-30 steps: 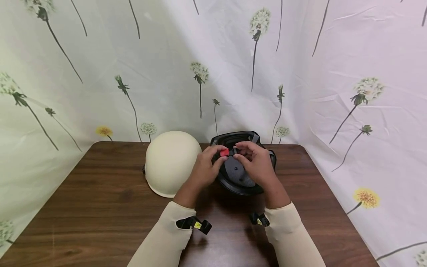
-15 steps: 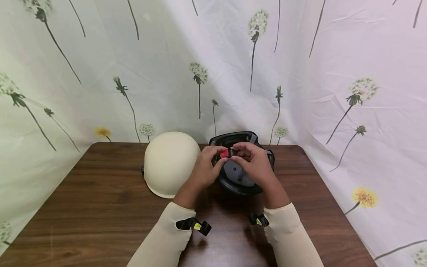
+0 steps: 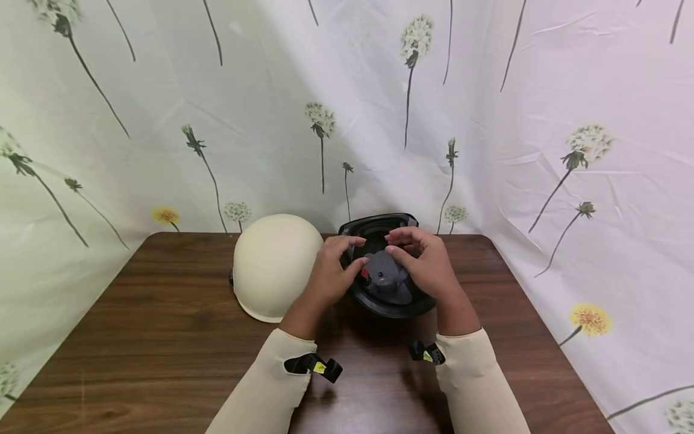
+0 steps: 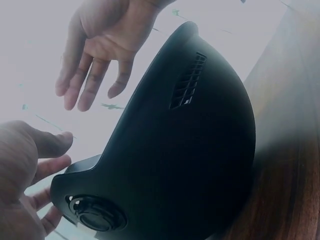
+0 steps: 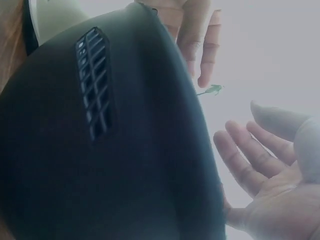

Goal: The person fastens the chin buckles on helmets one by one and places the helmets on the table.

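A black helmet (image 3: 398,308) lies upturned on the table, its padded inside facing up. The red buckle (image 3: 365,274) of its chin strap lies over the grey padding (image 3: 386,269) inside. Above the helmet's left side is my left hand (image 3: 335,265), thumb and fingers spread apart with nothing between them. Over its right side hovers my right hand (image 3: 425,262), fingers loosely bent and holding nothing. The left wrist view shows the helmet's vented outer shell (image 4: 175,145) and a round knob (image 4: 97,215) near my left fingers. In the right wrist view, my right fingers lie beside the rim.
A cream helmet (image 3: 279,265) sits dome up on the wooden table (image 3: 162,337), just left of the black one. A white curtain (image 3: 260,120) printed with dandelions hangs behind and at the sides of the table.
My hands have let go of the red and black buckle, which dropped onto the padding inside the black helmet. My right hand has shifted slightly right, away from the left.
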`<control>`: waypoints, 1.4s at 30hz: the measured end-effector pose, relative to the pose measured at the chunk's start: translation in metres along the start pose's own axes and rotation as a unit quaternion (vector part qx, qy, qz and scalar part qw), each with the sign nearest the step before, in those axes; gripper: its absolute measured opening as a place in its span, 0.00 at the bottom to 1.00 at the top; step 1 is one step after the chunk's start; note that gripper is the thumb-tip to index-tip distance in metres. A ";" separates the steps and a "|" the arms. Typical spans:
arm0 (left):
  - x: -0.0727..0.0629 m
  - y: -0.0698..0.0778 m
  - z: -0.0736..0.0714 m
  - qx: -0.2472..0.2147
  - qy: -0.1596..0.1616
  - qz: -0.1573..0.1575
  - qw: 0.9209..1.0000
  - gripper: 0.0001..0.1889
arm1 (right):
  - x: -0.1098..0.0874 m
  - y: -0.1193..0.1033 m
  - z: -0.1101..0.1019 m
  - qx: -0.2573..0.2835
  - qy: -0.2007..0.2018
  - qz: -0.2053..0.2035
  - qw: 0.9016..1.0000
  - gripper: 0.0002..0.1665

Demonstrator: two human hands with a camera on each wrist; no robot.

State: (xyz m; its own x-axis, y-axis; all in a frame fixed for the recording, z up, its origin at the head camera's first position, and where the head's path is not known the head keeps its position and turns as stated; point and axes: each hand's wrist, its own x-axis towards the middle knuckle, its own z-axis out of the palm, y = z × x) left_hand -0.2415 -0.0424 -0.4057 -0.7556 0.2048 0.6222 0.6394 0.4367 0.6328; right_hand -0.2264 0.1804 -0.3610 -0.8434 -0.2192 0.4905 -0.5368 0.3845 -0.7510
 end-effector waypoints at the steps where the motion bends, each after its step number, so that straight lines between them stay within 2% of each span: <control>1: 0.000 0.000 0.000 0.002 0.001 -0.002 1.000 0.17 | 0.000 0.001 -0.001 -0.005 0.002 0.007 1.000 0.16; 6: -0.001 -0.001 0.001 0.010 0.001 -0.005 1.000 0.20 | -0.001 0.006 -0.009 -0.047 0.022 0.075 0.996 0.17; 11: -0.003 -0.003 0.002 0.012 -0.006 -0.005 1.000 0.21 | -0.002 0.011 -0.019 -0.063 0.035 0.136 0.988 0.21; 18: -0.006 -0.004 0.001 0.013 -0.005 -0.019 1.000 0.20 | -0.001 0.020 -0.026 -0.035 0.042 0.152 0.987 0.24; 22: -0.005 -0.003 0.000 0.031 0.021 -0.029 0.999 0.19 | -0.001 0.027 -0.029 -0.026 0.064 0.174 0.982 0.24; 26: -0.004 -0.002 -0.001 0.038 0.038 -0.057 0.997 0.20 | 0.001 0.033 -0.029 -0.013 0.079 0.210 0.974 0.25; 32: -0.006 -0.004 -0.001 0.020 0.020 -0.073 0.997 0.21 | 0.003 0.041 -0.027 0.010 0.076 0.250 0.965 0.29; 42: -0.003 -0.004 0.000 0.036 0.002 -0.097 0.995 0.23 | 0.005 0.046 -0.025 0.016 0.068 0.263 0.962 0.30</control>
State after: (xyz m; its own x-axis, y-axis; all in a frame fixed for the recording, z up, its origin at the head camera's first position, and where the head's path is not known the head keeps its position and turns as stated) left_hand -0.2422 -0.0448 -0.4100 -0.8630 0.1066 0.4939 0.4696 0.5298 0.7063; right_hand -0.2546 0.2199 -0.3824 -0.9888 0.1179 0.0912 -0.0395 0.3827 -0.9230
